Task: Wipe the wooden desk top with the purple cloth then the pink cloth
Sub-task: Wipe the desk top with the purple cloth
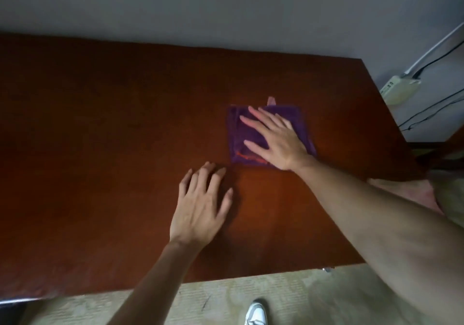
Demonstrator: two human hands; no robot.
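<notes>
Purple cloth [270, 133], folded into a rough square, lies flat on the wooden desk top [113, 123] under the right hand [272, 140]. That hand is spread, fingers apart and palm down, pressing on the cloth with its fingertips pointing toward the far left. With the cloth so near square, no long axis can be told; its edges run roughly parallel to the desk's edges. A small pink tab [271, 100] pokes out from the cloth's far edge, beyond the right hand's fingers, and a reddish streak shows along the near edge just left of the right wrist. No writing can be read on it.

The left hand [200, 208] rests on bare wood nearer than the cloth and to its left, fingers loosely spread, holding nothing, its fingertips just short of the cloth's near left corner.

The desk top is dark reddish brown and backs onto a pale grey wall [226, 5]. Right of the right arm, past the desk's end, a white power strip [399, 88] with cables hangs by the wall. Below both forearms lies beige carpet [313, 297], with a white shoe [255, 312].
</notes>
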